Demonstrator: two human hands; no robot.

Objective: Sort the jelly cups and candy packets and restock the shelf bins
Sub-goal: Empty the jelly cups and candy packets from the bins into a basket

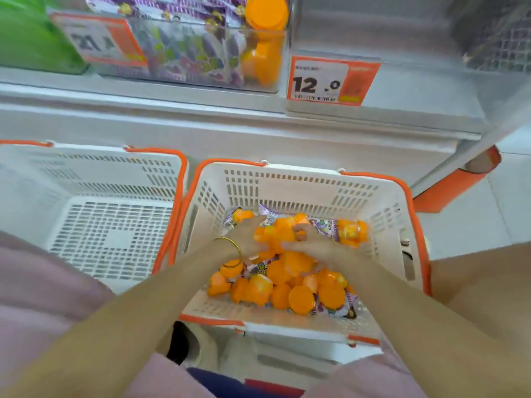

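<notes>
A white basket with orange rim (382, 193) holds several orange jelly cups (301, 300) mixed with purple candy packets (326, 225). Both my hands are down inside it. My left hand (248, 235), with a gold bangle on the wrist, and my right hand (311, 242) curl round a cluster of orange jelly cups (277, 235) held between them. On the shelf above stands a clear bin (258, 81) with purple packets (184, 56) on its left and orange cups (263, 57) on its right.
A second white basket (115, 179) sits to the left with nothing in it. Price tags reading 21 (100, 41) and 12 (330, 81) hang on the shelf front. A green pack (28, 33) is at top left. An orange shelf foot (454, 185) stands right.
</notes>
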